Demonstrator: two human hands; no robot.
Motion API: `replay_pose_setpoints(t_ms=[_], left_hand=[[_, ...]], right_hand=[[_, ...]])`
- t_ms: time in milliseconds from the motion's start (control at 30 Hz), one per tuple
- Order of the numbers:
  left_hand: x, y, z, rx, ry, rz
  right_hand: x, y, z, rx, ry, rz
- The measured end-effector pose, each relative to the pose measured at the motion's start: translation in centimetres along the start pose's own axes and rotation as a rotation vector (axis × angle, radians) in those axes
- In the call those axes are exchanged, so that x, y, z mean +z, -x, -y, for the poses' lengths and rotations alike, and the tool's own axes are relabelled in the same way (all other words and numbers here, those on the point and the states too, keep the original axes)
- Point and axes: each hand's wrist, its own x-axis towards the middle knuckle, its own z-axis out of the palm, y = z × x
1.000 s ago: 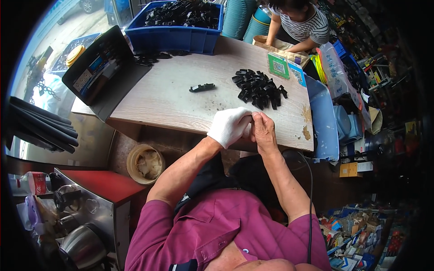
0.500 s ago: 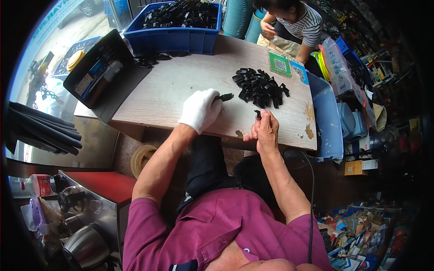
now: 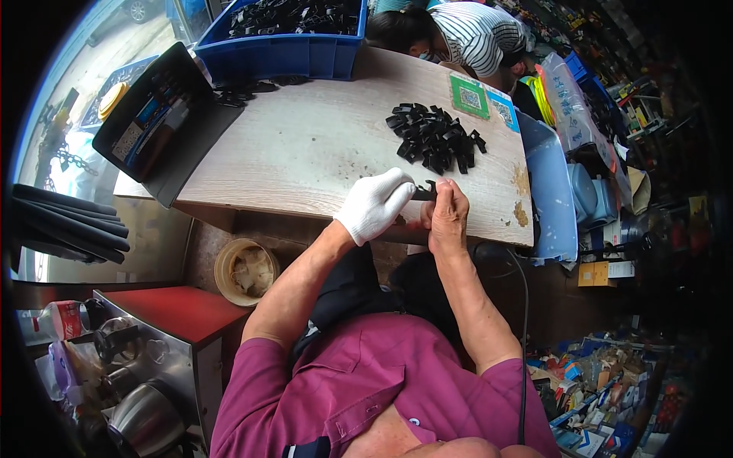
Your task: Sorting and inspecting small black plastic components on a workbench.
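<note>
In a white knit glove, my left hand [image 3: 376, 204] is closed around a dark plastic part [image 3: 422, 194], whose end sticks out toward the right. My bare right hand [image 3: 449, 212] pinches a small black clip-like piece [image 3: 432, 185] between thumb and fingers. The two pieces meet or nearly meet between my hands, over the table's near edge; whether they are joined I cannot tell. Just beyond lies a loose pile of small black plastic pieces [image 3: 434, 137] on the pale wooden table [image 3: 305, 145].
A blue crate [image 3: 279, 59] full of black parts stands at the far left, with more parts [image 3: 248, 90] beside it. Left of these leans a tablet in a dark case [image 3: 153, 126]. A person in a striped top [image 3: 477, 34] bends beyond the table. A bucket [image 3: 246, 272] sits below.
My left hand has moved right, bringing its dark part up to the piece in my right hand. The person opposite has bent lower and shifted left. The whole view has shifted slightly.
</note>
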Motion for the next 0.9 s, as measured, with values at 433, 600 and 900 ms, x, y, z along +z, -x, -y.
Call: replay_pose_setpoints(t_ms=[433,600,900], left_hand=[[6.1,-0.4,-0.9,-0.089,0.198,-0.292],[5.9,-0.2,-0.5,-0.084,0.165,-0.294],[6.2,0.4,-0.6,-0.063,0.206,-0.314]], right_hand=[[-1.7,-0.1,-1.1,-0.226,0.240,-0.059],[-1.8,-0.4,-1.1,-0.210,0.228,0.013],[-1.9,-0.2,-0.5,-0.159,0.230,0.027]])
